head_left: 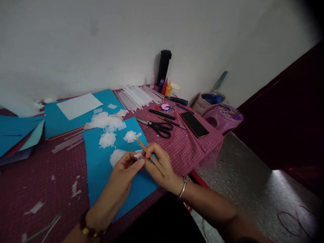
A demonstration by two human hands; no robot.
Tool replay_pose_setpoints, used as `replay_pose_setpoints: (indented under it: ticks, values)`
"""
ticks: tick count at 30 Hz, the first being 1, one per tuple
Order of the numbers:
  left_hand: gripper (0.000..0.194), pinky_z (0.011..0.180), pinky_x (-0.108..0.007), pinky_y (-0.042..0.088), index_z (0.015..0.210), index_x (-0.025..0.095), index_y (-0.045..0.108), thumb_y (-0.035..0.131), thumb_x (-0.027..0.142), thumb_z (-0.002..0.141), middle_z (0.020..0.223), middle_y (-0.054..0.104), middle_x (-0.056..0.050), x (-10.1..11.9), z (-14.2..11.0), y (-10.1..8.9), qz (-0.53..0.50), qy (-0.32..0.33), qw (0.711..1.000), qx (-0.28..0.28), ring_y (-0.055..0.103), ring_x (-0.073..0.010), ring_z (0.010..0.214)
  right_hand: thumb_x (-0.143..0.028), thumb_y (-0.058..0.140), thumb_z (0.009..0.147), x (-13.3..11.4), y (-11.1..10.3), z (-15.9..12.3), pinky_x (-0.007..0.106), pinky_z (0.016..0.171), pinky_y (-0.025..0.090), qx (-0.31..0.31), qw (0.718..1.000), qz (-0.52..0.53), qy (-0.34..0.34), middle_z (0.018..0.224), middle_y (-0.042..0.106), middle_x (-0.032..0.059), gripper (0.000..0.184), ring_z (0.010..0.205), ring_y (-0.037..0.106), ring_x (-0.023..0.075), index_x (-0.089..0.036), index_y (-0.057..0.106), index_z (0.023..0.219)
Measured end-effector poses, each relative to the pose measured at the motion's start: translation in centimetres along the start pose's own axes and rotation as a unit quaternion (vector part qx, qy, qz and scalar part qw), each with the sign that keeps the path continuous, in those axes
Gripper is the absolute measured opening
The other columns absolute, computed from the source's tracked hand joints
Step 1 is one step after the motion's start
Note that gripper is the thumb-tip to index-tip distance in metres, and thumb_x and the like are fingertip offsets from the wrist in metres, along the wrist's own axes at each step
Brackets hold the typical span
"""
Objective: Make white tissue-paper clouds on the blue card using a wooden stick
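Over the blue card [98,182], my two hands meet with fingertips close together. Between the thumb and fingers of my left hand [126,170] is a small piece of white paper [138,156]. My right hand [163,167] is closed round a thin tan stick [157,164], its tip slanting up and left; its fingertips also touch the paper. Fluffy white paper clusters lie on the card: one at the left [107,139], a smaller one [130,136] near the stick's tip, and one [117,157] partly behind my left hand.
Cut white paper squares [107,120] are heaped behind the card. Black scissors [160,128], a marker [162,114] and a phone [194,124] lie to the right. Farther back are paper strips [138,97], paint bottles [165,87] and a black bottle [164,65]. A pink stool [224,116] stands beyond the table.
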State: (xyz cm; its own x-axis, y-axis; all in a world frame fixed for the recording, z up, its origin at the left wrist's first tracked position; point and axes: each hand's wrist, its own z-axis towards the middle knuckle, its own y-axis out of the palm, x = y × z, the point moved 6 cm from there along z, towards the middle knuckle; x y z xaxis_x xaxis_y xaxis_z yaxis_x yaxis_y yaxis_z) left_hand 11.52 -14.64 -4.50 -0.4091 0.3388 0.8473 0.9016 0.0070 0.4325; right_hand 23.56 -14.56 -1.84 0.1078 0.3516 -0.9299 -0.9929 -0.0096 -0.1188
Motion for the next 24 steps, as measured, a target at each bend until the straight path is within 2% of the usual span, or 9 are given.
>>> replay_pose_setpoints:
  ticks: [6, 9, 11, 13, 15, 17, 19, 21, 24]
  values:
    - [0.009, 0.075, -0.025, 0.052, 0.077, 0.02, 0.064, 0.072, 0.02, 0.074, 0.079, 0.07, 0.002, -0.6, 0.1, 0.0, -0.099, -0.053, 0.993, -0.03, 0.064, -0.0121, 0.078, -0.028, 0.061, 0.079, 0.7, 0.0, -0.4, 0.026, 0.066, 0.046, 0.006, 0.99, 0.128, 0.066, 0.081, 0.056, -0.0009, 0.017, 0.072, 0.053, 0.0125, -0.021, 0.045, 0.078]
    - [0.014, 0.073, -0.026, 0.054, 0.085, 0.022, 0.065, 0.073, 0.024, 0.074, 0.089, 0.071, 0.001, -0.9, 0.2, 0.0, -0.081, -0.055, 0.995, -0.031, 0.065, -0.0133, 0.081, -0.029, 0.062, 0.078, 1.0, 0.1, -0.5, 0.025, 0.062, 0.045, 0.006, 0.983, 0.157, 0.099, 0.079, 0.054, -0.0014, 0.019, 0.069, 0.052, 0.0117, -0.022, 0.044, 0.078]
    - [0.02, 0.071, -0.025, 0.054, 0.085, 0.021, 0.065, 0.076, 0.022, 0.069, 0.089, 0.071, 0.001, -0.6, 0.3, -0.2, -0.049, -0.047, 0.997, -0.028, 0.065, -0.0126, 0.078, -0.03, 0.062, 0.078, 1.0, 0.1, -0.4, 0.024, 0.061, 0.045, 0.005, 0.981, 0.165, 0.106, 0.08, 0.054, -0.0014, 0.02, 0.068, 0.052, 0.0114, -0.022, 0.044, 0.079]
    - [0.021, 0.065, -0.021, 0.052, 0.078, 0.02, 0.065, 0.079, 0.018, 0.063, 0.076, 0.068, 0.003, 0.6, 0.5, -1.0, -0.004, -0.027, 1.0, -0.005, 0.061, -0.0101, 0.068, -0.031, 0.062, 0.08, 0.9, -0.2, -0.2, 0.026, 0.066, 0.047, -0.011, 0.98, 0.172, 0.103, 0.084, 0.058, 0.0, 0.019, 0.072, 0.055, 0.0121, -0.021, 0.046, 0.082]
    - [0.017, 0.059, -0.019, 0.049, 0.072, 0.021, 0.064, 0.078, 0.018, 0.061, 0.065, 0.062, 0.005, 2.7, 0.7, -2.3, 0.047, 0.012, 0.998, 0.042, 0.057, -0.0087, 0.06, -0.031, 0.062, 0.082, 0.7, -0.9, 0.2, 0.028, 0.072, 0.048, -0.033, 0.98, 0.17, 0.096, 0.089, 0.062, 0.002, 0.017, 0.078, 0.058, 0.0131, -0.021, 0.051, 0.088]
    - [0.014, 0.059, -0.018, 0.047, 0.072, 0.023, 0.065, 0.074, 0.017, 0.064, 0.069, 0.061, 0.005, 5.3, 0.8, -3.9, 0.093, 0.062, 0.989, 0.101, 0.055, -0.0089, 0.064, -0.033, 0.061, 0.085, 0.7, -2.0, 0.4, 0.027, 0.072, 0.049, -0.059, 0.982, 0.156, 0.085, 0.089, 0.065, 0.0031, 0.018, 0.079, 0.059, 0.0131, -0.019, 0.056, 0.095]
    - [0.01, 0.061, -0.019, 0.047, 0.066, 0.023, 0.062, 0.07, 0.018, 0.068, 0.073, 0.059, 0.005, 7.0, 0.8, -5.1, 0.131, 0.086, 0.976, 0.15, 0.055, -0.0098, 0.069, -0.035, 0.056, 0.089, 0.8, -3.1, 0.4, 0.026, 0.067, 0.048, -0.097, 0.985, 0.122, 0.068, 0.086, 0.066, 0.0031, 0.019, 0.075, 0.059, 0.0124, -0.018, 0.061, 0.098]
    - [0.01, 0.063, -0.02, 0.046, 0.064, 0.023, 0.061, 0.069, 0.02, 0.069, 0.076, 0.06, 0.004, 7.5, 1.0, -5.6, 0.164, 0.092, 0.968, 0.166, 0.055, -0.0107, 0.072, -0.036, 0.052, 0.092, 1.2, -3.9, 0.1, 0.026, 0.066, 0.047, -0.138, 0.986, 0.073, 0.064, 0.084, 0.066, 0.0031, 0.022, 0.074, 0.06, 0.0125, -0.018, 0.065, 0.097]
    - [0.012, 0.061, -0.022, 0.046, 0.067, 0.02, 0.062, 0.073, 0.024, 0.063, 0.084, 0.065, 0.001, 6.5, 1.7, -5.7, 0.2, 0.083, 0.968, 0.129, 0.055, -0.011, 0.068, -0.034, 0.052, 0.092, 2.1, -4.5, -0.5, 0.027, 0.066, 0.047, -0.165, 0.983, 0.028, 0.075, 0.081, 0.065, 0.003, 0.023, 0.075, 0.06, 0.0137, -0.018, 0.067, 0.091]
